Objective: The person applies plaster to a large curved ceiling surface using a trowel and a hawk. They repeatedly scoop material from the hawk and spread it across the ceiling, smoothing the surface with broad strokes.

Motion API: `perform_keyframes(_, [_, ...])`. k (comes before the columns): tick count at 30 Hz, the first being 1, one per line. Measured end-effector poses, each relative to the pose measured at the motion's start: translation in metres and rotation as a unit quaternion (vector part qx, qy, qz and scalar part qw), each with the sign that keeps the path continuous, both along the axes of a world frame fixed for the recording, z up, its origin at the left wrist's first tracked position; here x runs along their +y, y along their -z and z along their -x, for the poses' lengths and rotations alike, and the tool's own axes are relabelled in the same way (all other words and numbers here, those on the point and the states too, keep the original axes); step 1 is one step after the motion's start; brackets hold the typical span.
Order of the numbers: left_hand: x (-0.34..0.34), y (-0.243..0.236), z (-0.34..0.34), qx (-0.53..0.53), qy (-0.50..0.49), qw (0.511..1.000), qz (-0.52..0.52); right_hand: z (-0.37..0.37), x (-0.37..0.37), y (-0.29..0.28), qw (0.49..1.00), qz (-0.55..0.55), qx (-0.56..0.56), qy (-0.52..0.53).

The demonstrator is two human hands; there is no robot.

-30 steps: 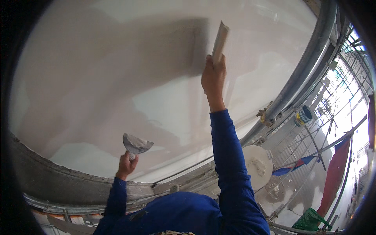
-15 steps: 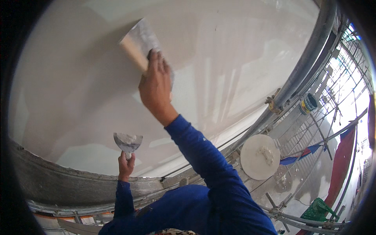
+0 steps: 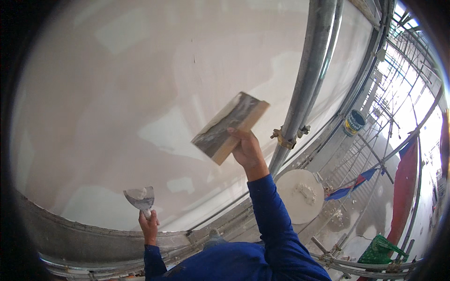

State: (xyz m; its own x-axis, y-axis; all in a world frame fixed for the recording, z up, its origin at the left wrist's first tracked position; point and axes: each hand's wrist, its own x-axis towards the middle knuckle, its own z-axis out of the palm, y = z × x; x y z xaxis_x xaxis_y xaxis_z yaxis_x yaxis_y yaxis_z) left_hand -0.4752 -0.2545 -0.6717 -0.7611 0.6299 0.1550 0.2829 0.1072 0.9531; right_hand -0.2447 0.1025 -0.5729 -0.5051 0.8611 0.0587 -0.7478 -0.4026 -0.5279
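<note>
Wide blade (image 3: 219,130) sits in the right hand (image 3: 247,152), whose fingers are curled narrow around its tan back edge, one digit lying over the grey face; pale paste lines the edge farthest from those fingers. Whether that edge touches the wall (image 3: 126,93) cannot be told. The left hand (image 3: 149,228) has its fingers wrapped around the handle of a small putty knife (image 3: 140,200), its flared blade rising just above them with paste on it.

Behind and above both sets of fingers spreads the wall, blotched in pinkish beige and paler greenish white, with a short dark mark well above the right fingers. A rough grey ledge (image 3: 89,236) runs below and to the left of the left fingers. Just right of the right fingers stands a metal pole (image 3: 307,70) with a rusty clamp (image 3: 285,138). Below and right of them, a round white board (image 3: 287,188) bears lumpy paste (image 3: 307,193). Farther right are a bucket (image 3: 354,123), red cloth (image 3: 404,192), green mesh (image 3: 376,250) and bright scaffolding (image 3: 391,98).
</note>
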Motion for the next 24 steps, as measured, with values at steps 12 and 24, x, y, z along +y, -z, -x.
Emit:
perform_keyframes(12, [-0.036, -0.029, 0.077, 0.222, 0.014, 0.966, 0.135, -0.036, 0.198, -0.052, 0.825, -0.222, -0.326, 0.405])
perform_keyframes(24, [-0.209, 0.076, 0.053, 0.316, 0.007, 0.895, 0.315, -0.068, 0.35, -0.089, 0.621, -0.15, -0.46, 0.617])
